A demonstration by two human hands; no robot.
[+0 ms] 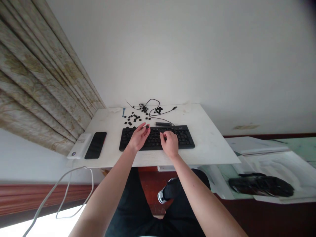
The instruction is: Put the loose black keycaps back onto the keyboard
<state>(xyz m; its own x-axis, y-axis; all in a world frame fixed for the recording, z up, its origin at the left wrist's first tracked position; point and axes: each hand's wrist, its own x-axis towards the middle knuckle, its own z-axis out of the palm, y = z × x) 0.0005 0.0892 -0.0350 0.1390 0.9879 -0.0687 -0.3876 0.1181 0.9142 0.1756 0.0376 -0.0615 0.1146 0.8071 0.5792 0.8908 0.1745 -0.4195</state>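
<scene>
A black keyboard lies on the white table, partly covered by both hands. Over its left half, my left hand is turned palm up, pinching a small black keycap between thumb and fingers. My right hand rests on the keys right of centre, its fingers curled down and thumb beside them; whatever they grip, if anything, is hidden. Loose black keycaps are scattered behind the keyboard's left side, and another cluster sits farther back. Just behind the keyboard is a long black bar-shaped piece.
A thin black cable loops across the back of the table. A small blue tool lies at the back left. On the left edge are a black phone and a white box-shaped device with a pale cord hanging down.
</scene>
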